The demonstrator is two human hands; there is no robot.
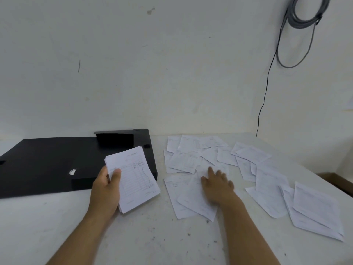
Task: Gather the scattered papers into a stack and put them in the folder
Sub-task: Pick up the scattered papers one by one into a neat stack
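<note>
White speckled table [152, 241], white wall [172, 64], cable [298, 35] at 1 o'clock. Folder [47, 165] open at 9. Left hand [107, 190] gripping stack [133, 178]; right hand [217, 182] flat, fingers spread on papers [267, 180] at 3.

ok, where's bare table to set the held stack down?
Bare table near the front edge, between the forearms, and left of the left hand below the folder. Crowded: loose papers cover the right side under the right hand.

Soft even light, faint shadows; right hand [217, 185] motion-blurred; wide-angle edge bending.
</note>
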